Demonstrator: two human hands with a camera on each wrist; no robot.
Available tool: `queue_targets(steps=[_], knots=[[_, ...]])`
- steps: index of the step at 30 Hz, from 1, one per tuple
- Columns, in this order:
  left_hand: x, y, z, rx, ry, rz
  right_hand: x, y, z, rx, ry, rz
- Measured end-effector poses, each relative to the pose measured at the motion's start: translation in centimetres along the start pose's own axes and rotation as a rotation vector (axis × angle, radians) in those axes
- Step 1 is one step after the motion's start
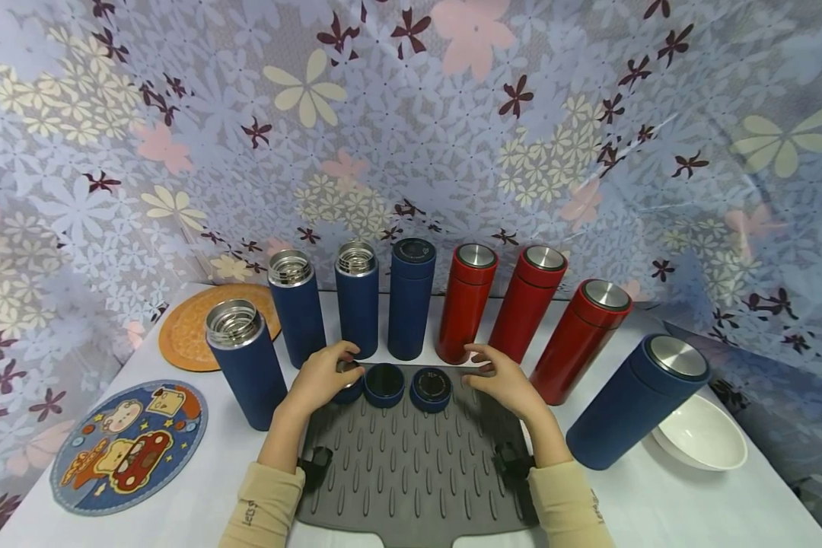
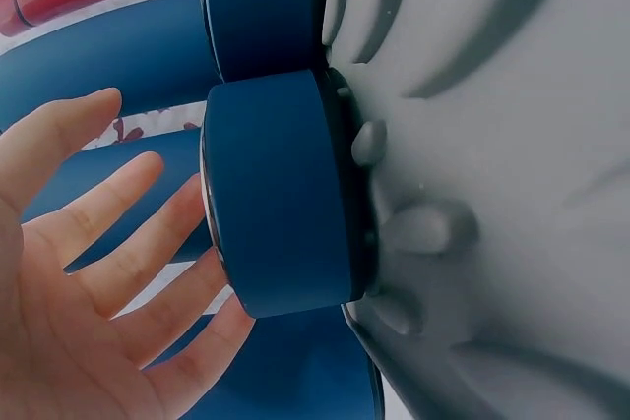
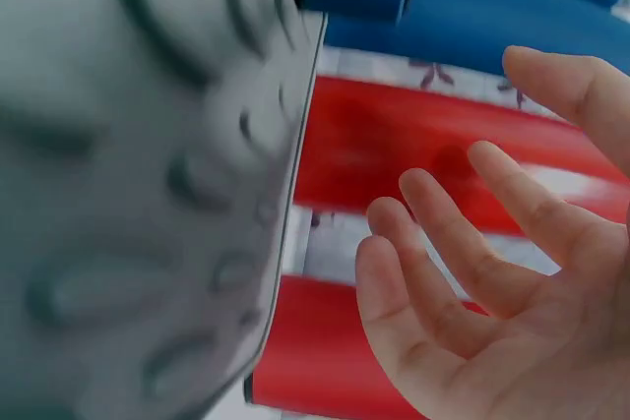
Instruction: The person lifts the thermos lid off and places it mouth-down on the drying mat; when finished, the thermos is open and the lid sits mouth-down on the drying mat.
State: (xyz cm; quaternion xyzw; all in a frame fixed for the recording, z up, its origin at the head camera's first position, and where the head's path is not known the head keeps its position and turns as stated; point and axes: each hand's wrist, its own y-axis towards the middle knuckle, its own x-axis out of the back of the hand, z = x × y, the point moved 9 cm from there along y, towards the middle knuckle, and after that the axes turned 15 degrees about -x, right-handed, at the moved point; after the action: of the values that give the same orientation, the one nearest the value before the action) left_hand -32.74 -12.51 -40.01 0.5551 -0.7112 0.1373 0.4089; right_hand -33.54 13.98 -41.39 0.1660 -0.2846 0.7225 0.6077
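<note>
Three dark blue bottle lids sit in a row on a grey ridged mat point(image 1: 411, 472): a left lid point(image 1: 348, 392), a middle lid point(image 1: 383, 385) and a right lid point(image 1: 431, 389). My left hand point(image 1: 322, 377) is over the left lid with fingers spread; in the left wrist view its fingertips are close to a lid point(image 2: 281, 194), and contact is hard to tell. My right hand point(image 1: 503, 380) holds nothing, its fingers loosely extended before the red thermoses point(image 3: 364, 145). Behind stand three lidless blue thermoses point(image 1: 246, 373), showing steel threaded necks.
A capped blue thermos point(image 1: 411, 312) stands mid-row, beside three capped red thermoses point(image 1: 467, 312). Another capped blue thermos point(image 1: 626, 411) is at right, before a white bowl point(image 1: 702, 434). An orange round mat point(image 1: 199, 327) and a cartoon mat point(image 1: 130, 449) lie at left.
</note>
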Motion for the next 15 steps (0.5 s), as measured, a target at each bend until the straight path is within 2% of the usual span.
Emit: queue_targets(steps=[6, 15], knots=[[0.1, 0.0, -0.1, 0.0, 0.0, 0.002, 1.5, -0.1, -1.2, -0.015, 0.073, 0.016], [0.0, -0.1, -0.1, -0.003, -0.001, 0.004, 2.4, 0.1, -2.8, -0.097, 0.057, -0.023]])
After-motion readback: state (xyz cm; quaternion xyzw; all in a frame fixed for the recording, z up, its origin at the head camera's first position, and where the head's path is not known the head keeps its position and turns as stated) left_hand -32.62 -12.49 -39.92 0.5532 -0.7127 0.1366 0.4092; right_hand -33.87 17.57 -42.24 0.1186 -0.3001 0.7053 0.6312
